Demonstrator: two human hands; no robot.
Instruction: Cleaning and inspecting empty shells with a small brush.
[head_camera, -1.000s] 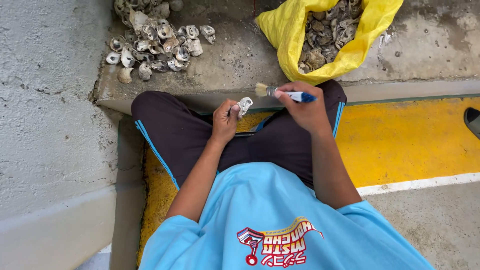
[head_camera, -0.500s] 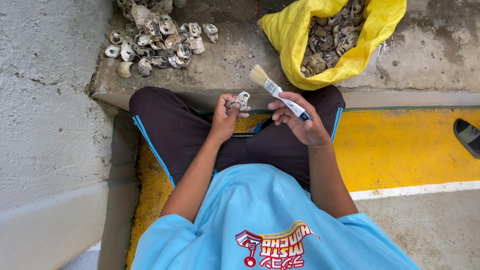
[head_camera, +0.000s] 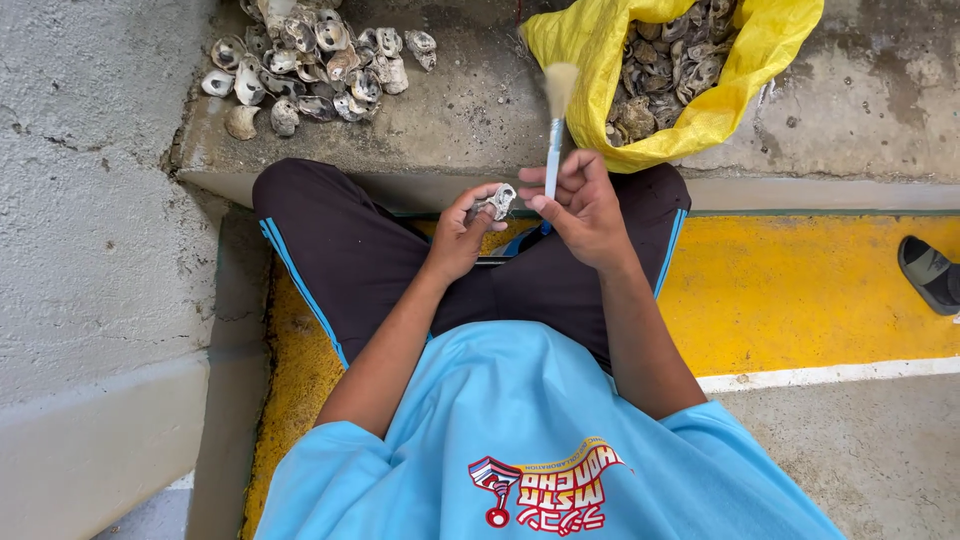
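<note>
Grey, crusty oyster shell (head_camera: 497, 203) sits pinched in the left hand (head_camera: 462, 235), right over the lap. The right hand (head_camera: 583, 205) is curled round a paintbrush (head_camera: 554, 130), bristles pointing up and away. Yellow bag (head_camera: 600, 60) of shells just beyond, loose shell pile (head_camera: 310, 60) off left on the concrete ledge (head_camera: 470, 130).

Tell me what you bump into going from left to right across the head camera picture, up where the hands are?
Grey wall → heap of loose shells → left hand holding a shell → brush in the right hand → yellow bag of shells → dark sandal.
</note>
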